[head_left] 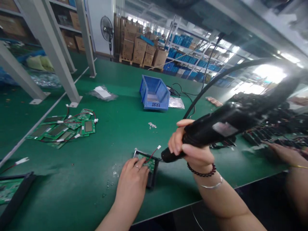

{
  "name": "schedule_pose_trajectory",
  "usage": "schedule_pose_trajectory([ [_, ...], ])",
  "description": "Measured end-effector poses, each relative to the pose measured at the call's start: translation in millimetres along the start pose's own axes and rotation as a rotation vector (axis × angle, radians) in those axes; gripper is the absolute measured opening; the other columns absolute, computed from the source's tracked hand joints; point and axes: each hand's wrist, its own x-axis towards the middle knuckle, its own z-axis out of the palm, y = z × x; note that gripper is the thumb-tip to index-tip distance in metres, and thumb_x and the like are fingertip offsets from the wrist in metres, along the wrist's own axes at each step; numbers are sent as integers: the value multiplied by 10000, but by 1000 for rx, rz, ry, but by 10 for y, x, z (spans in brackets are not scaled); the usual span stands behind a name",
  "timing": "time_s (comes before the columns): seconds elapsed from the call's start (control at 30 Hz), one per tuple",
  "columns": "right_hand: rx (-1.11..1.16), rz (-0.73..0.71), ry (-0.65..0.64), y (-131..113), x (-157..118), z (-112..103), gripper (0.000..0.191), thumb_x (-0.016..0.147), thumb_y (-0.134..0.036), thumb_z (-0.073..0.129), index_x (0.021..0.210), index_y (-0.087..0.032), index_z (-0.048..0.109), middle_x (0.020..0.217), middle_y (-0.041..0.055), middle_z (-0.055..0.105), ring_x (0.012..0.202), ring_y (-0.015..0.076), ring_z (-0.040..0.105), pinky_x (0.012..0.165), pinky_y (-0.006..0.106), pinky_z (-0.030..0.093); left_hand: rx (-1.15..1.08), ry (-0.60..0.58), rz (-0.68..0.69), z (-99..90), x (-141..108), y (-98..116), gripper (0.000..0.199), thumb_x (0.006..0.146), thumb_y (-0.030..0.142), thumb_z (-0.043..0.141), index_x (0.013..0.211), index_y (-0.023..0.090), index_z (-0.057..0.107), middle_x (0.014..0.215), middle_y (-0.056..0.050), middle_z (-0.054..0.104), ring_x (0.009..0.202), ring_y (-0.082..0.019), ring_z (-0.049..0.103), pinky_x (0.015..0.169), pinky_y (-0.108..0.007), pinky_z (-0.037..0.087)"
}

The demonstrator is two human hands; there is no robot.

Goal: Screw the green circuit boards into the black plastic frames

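In my right hand [190,144] is a black electric screwdriver [211,126], fingers wrapped round its front part. It tilts, with its tip at the right edge of a black plastic housing [155,173]. Inside the housing lies a green circuit board [151,163] with a red-and-black wire ending in a white connector [159,147]. My left hand [134,175] grips the housing from the left, bent fingers pressing over the board; its thumb is hidden. Small silvery screws [152,125] lie on the green table beyond the housing.
Circuit boards with displays [64,126] are piled at left. A blue bin [155,94] stands at the back. Another housing [16,189] lies front left. Metal posts [55,51] rise at left. At right, another person's hand [284,154] is near a heap of black parts [260,118].
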Motion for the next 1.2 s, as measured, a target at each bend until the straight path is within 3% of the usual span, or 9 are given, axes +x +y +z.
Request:
schedule_pose_trajectory([
  [0.07, 14, -85, 193, 18, 172, -121, 344, 720, -204, 647, 1059, -207, 588, 556, -57, 547, 430, 102, 472, 439, 231, 447, 25, 12, -6, -9, -24, 14, 185, 845, 105, 506, 800, 174, 672, 989, -42, 681, 859, -254, 600, 714, -406, 561],
  [0.17, -162, -273, 512, 189, 389, -335, 328, 691, -174, 634, 1015, -203, 594, 541, -63, 568, 446, 115, 503, 482, 252, 462, 27, 41, -14, -12, -50, 42, 226, 884, 130, 450, 825, 176, 662, 998, -57, 670, 804, -230, 602, 640, -352, 548],
  [0.27, -410, -343, 641, 486, 507, -517, 322, 683, -183, 664, 998, -183, 593, 544, -60, 595, 456, 138, 546, 526, 287, 473, -61, 117, 6, -2, -47, 66, 322, 939, 156, 343, 846, 169, 651, 968, -62, 666, 768, -190, 601, 635, -306, 545],
  [0.4, -539, -290, 617, 784, 535, -573, 262, 683, -193, 680, 928, -165, 590, 541, -57, 606, 454, 142, 560, 545, 297, 479, -145, 195, 14, -11, -17, 80, 314, 956, 178, 341, 864, 162, 642, 922, -58, 663, 762, -178, 599, 655, -298, 546],
  [0.57, -527, -301, 591, 763, 504, -432, 218, 693, -208, 674, 897, -167, 607, 552, -48, 608, 462, 149, 569, 548, 308, 487, -211, 240, -20, -43, 3, 76, 265, 948, 157, 378, 870, 160, 632, 885, -43, 660, 748, -165, 589, 671, -286, 523],
  [0.8, -198, -359, 397, 116, 283, -4, 353, 718, -179, 647, 1059, -247, 582, 567, -70, 552, 448, 119, 490, 476, 275, 461, -238, 313, -160, -52, -13, 37, 160, 933, 169, 460, 935, 171, 620, 874, -25, 653, 794, -148, 592, 729, -274, 497],
  [0.97, -84, -210, 224, -411, -17, 226, 374, 759, -206, 686, 1110, -255, 566, 606, -52, 546, 466, 112, 477, 466, 286, 449, -196, 301, -209, -76, -10, 26, 174, 941, 259, 472, 999, 165, 606, 867, -30, 661, 786, -160, 603, 705, -285, 501],
  [1.1, -37, -87, 147, -540, -172, 302, 370, 788, -203, 663, 1124, -295, 540, 624, -49, 575, 472, 122, 506, 462, 298, 450, -223, 292, -171, -86, -6, 31, 224, 931, 327, 494, 1032, 162, 607, 882, -39, 671, 791, -166, 604, 710, -286, 495],
  [1.2, -42, -64, 153, -527, -211, 362, 368, 796, -221, 654, 1137, -277, 526, 612, -44, 559, 474, 122, 503, 455, 294, 439, -274, 306, -138, -79, -12, 28, 156, 922, 267, 521, 980, 171, 629, 859, -30, 675, 769, -159, 601, 715, -280, 480],
])
